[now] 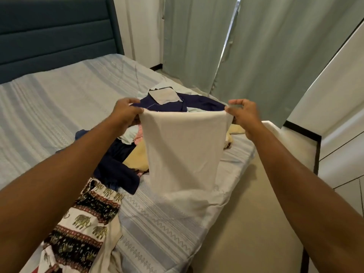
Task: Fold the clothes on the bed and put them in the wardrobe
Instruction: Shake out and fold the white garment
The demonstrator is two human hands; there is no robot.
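A white garment [183, 146] hangs stretched between my two hands above the bed [59, 99]. My left hand [126, 113] pinches its upper left corner and my right hand [244, 115] pinches its upper right corner. Its lower end rests on the bed's near edge. Behind it lies a heap of clothes: a navy garment [167, 104] with a pale patch, a yellow piece [137, 156], pink and light blue bits. Elephant-print trousers [84, 221] lie at the bed's near left.
A dark blue padded headboard [57, 34] stands at the back left. Grey-green curtains [256, 46] hang behind the bed. White wardrobe panels [338, 115] with dark trim line the right side. A strip of beige floor [252, 223] runs between bed and wardrobe.
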